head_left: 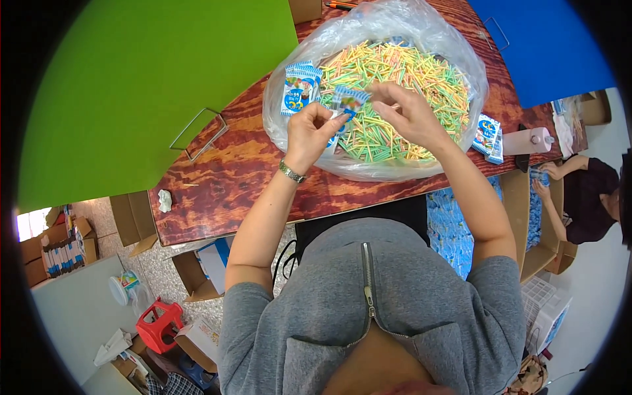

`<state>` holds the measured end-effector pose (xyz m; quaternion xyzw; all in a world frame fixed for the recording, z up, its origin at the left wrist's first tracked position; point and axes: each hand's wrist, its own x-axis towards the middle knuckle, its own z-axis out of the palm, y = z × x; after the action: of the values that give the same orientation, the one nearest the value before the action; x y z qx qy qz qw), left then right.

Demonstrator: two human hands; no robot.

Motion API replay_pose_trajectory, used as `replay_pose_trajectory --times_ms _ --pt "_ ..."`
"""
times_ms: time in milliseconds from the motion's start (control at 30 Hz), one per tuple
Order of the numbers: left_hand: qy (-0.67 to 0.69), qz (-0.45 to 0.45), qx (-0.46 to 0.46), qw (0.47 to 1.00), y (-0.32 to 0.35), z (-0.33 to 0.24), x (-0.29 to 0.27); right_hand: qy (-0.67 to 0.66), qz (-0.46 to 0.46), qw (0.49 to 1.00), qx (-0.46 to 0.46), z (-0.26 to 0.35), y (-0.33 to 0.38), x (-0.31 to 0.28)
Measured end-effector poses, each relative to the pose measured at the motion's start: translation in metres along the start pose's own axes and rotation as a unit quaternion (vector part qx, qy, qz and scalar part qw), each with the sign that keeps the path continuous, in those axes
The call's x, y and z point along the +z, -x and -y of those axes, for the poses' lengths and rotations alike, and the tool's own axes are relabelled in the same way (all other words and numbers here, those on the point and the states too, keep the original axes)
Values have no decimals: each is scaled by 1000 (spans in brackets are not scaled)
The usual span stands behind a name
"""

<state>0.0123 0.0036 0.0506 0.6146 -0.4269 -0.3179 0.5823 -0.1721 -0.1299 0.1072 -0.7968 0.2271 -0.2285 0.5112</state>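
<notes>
A large clear plastic bag (471, 62) lies wide open on the wooden table, full of thin pastel sticks (395, 59) in yellow, green and pink. Over the sticks, my left hand (313, 135) pinches a small blue-and-white packet (350, 103) between thumb and fingers. Just right of that packet hovers my right hand (411, 117), fingers bent and apart from the thumb, with nothing visible between them. Several similar packets (299, 91) rest at the bag's left side, beyond my left hand. Another packet lies partly hidden beneath my left hand.
More packets (487, 137) and a pink bottle (526, 141) stand right of the bag. Green (158, 85) and blue (543, 49) panels flank the table (217, 178). Below its edge are many blue packets (447, 220). At right, a co-worker's hands (550, 178) hold a packet over a cardboard box.
</notes>
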Motion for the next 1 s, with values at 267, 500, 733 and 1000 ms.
replay_pose_trajectory --times_ms 267,500,733,1000 --pt "44 -8 -4 999 8 16 5 504 54 857 89 -55 50 35" --pt "27 -8 -2 1000 7 18 3 512 41 855 70 -78 46 45" --pt "101 28 -67 992 13 4 2 433 6 902 5 -73 44 20" --pt "0 8 -11 1000 17 21 4 -35 78 983 163 -42 28 -30"
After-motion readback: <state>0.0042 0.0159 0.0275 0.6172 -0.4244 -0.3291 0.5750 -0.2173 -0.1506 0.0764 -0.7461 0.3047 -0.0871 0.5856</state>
